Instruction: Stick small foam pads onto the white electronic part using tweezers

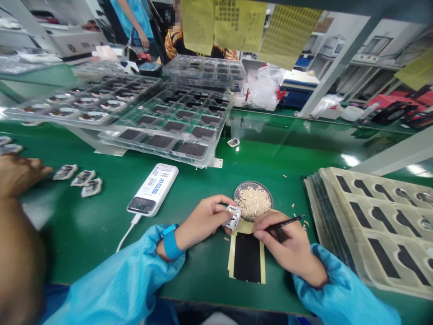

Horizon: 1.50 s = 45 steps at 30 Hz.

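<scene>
My left hand (211, 214) grips a small white plastic housing (232, 217) between thumb and fingers, its open side facing up. My right hand (284, 237) is closed around black tweezers (286, 222), whose tip points left toward a black sheet with pale yellow edges (247, 259) on the table. Just beyond both hands is a round grey dish (270, 194) heaped with tiny beige pieces (252, 202). The housing and the tweezers are apart.
Clear trays with dark pads (162, 128) rest ahead, beside trays of white parts (98, 101). A cabled white power bank (154, 189) lies left. Yellowish trays (382, 225) are stacked right. Another person's hand (23, 174) is near loose white parts (83, 177).
</scene>
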Each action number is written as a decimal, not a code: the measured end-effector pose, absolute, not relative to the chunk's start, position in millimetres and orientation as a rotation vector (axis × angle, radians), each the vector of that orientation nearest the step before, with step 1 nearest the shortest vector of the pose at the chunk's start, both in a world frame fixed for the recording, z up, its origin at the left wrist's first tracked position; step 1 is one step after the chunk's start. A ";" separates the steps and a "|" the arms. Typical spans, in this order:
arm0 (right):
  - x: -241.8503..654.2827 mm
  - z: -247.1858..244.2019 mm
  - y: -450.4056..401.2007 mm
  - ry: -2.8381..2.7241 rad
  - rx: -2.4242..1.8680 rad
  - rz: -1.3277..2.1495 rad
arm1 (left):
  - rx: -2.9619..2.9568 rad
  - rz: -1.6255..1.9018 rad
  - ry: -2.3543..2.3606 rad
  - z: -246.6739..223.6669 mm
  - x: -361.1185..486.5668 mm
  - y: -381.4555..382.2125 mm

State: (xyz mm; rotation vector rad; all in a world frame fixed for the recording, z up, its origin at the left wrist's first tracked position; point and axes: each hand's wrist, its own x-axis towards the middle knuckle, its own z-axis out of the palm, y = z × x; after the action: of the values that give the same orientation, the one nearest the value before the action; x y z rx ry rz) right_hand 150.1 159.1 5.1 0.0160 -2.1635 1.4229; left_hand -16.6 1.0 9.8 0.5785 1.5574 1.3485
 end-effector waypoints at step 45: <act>146.9 0.1 162.4 -2.239 0.000 1.200 | 0.635 1.424 1.612 -2.3 2.9 -2.2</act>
State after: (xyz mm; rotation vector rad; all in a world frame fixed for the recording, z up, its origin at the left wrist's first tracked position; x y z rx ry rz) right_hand 146.9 162.4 0.1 0.0004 -2.2388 1.2004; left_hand 2.9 -2.2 -2.3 0.6351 1.6118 1.4237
